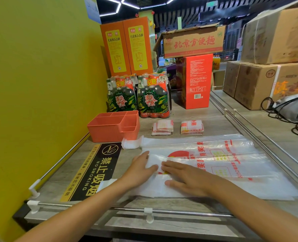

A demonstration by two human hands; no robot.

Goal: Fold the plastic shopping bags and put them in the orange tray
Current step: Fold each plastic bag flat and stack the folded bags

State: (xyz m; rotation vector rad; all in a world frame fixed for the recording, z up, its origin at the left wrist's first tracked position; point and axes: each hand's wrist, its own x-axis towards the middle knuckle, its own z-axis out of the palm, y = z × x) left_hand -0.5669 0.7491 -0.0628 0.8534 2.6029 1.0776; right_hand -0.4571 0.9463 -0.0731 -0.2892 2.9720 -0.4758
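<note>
I press both flat hands, left hand (141, 169) and right hand (183, 179), fingers straight, on a half-folded plastic bag (205, 173) at lower centre, two folded bundles (177, 127) waiting beside the empty orange tray (113, 125).

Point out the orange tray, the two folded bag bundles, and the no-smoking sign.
orange tray (104, 131): head view, front wall.
left folded bag bundle (162, 126): head view, top face.
right folded bag bundle (191, 126): head view, top face.
no-smoking sign (99, 170): head view, black middle.
</note>
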